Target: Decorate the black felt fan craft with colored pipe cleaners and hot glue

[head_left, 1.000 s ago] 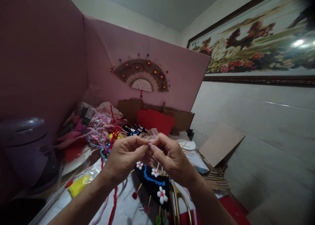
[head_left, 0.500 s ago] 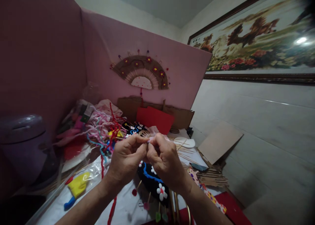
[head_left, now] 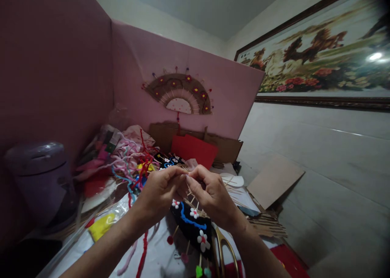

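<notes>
My left hand [head_left: 161,192] and my right hand [head_left: 211,195] meet fingertip to fingertip in front of me, both pinching. Whatever lies between the fingers is too small and covered to make out. Below them rests a black fan-shaped piece [head_left: 185,229] with white flowers, a blue wavy line and sticks with coloured tips along its edge. Gold-handled scissors [head_left: 227,249] lie beside it, close under my right wrist. Left of my left hand are red fuzzy strips [head_left: 143,249] and a yellow lump in clear plastic [head_left: 103,225].
Behind stands a pink panel [head_left: 131,79] bearing a brown decorated fan [head_left: 183,87]. A heap of pink and red strips [head_left: 131,148] is at the left, near a lidded bin [head_left: 39,184]. Red card [head_left: 195,150], thin sticks [head_left: 233,190] and a beige board [head_left: 276,182] lie farther back and right.
The view has shifted slightly. My hands stay together, and the pale lavender bit seen between the fingertips earlier is now hidden. More of the scissors' handle shows.
</notes>
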The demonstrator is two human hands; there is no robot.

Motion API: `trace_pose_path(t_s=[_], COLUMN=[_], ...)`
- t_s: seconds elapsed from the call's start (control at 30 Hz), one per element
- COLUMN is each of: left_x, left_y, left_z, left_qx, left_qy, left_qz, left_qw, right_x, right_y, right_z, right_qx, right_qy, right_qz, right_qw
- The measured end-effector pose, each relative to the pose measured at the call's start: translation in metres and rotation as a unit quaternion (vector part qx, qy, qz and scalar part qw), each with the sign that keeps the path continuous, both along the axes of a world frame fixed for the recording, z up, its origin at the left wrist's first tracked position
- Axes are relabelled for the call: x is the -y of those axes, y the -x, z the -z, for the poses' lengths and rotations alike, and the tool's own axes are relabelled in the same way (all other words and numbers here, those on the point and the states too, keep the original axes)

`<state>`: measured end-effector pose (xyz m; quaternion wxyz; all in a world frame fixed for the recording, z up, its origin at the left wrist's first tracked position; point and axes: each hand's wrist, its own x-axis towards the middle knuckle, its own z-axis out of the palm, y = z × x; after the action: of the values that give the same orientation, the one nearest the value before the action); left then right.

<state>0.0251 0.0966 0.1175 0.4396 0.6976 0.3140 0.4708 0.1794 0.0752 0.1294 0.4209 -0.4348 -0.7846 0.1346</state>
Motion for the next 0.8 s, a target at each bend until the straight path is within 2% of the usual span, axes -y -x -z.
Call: trace_pose_path(t_s=[0.13,0.3,0.47,0.67,0.8], left_x=[-0.001,-0.004,-0.004,-0.003,-0.002], left_y=[-0.001,-0.002,0.002,0.010,0.010], left_z=[0.000,0.000,-0.003,-0.002,0.001], left_qx=[0.001,0.009,-0.036,-0.155,-0.164], left_qy=[0.052,0.067,0.063,0.030,0.000], left_qz=[-0.004,0.008,0.046,0.062,0.041], left_qw=[0.999,0.998,0.996,0.985,0.986], right_x=[0.000,0.000,0.001,-0.001,-0.003], right_y=[-0.001,-0.001,-0.003,-0.004,-0.005], right_z=[0.000,-0.001,-0.001,0.000,0.001], right_qx=[0.006,0.021,0.070,0.108,0.163], right_qy=[0.014,0.006,-0.025,-0.057,-0.066], right_qz=[-0.008,0.003,0.022,-0.002,0.004], right_qw=[1.000,1.000,0.997,0.993,0.984])
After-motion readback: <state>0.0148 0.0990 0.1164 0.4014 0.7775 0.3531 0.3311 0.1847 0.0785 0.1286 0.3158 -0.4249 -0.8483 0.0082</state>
